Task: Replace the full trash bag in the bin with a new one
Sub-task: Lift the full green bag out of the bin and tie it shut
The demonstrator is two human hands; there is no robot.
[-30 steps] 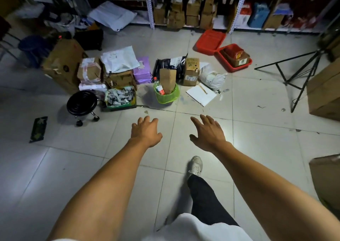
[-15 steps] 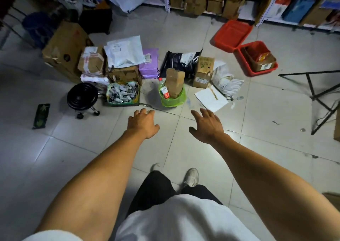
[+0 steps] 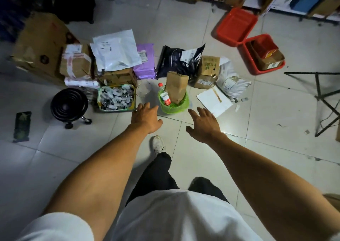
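Note:
A small bin lined with a green trash bag (image 3: 173, 106) stands on the tiled floor ahead of me. A brown paper bag (image 3: 176, 87) and a plastic bottle with a red cap (image 3: 165, 95) stick up out of it. My left hand (image 3: 146, 118) is stretched out just left of the bin, fingers apart and empty, near its rim. My right hand (image 3: 203, 123) reaches forward to the right of the bin, also empty with fingers spread, a little short of it.
Cardboard boxes (image 3: 117, 76), mailers and a green basket of small items (image 3: 116, 98) crowd the left of the bin. A black rolling stool (image 3: 69, 104) stands farther left. A white sheet (image 3: 214, 100) and a white sack (image 3: 230, 82) lie to the right, red trays (image 3: 236, 26) beyond, and a black stand (image 3: 320, 97) at far right.
I have stepped closer to the bin. Both hands have moved forward and now flank it, still empty.

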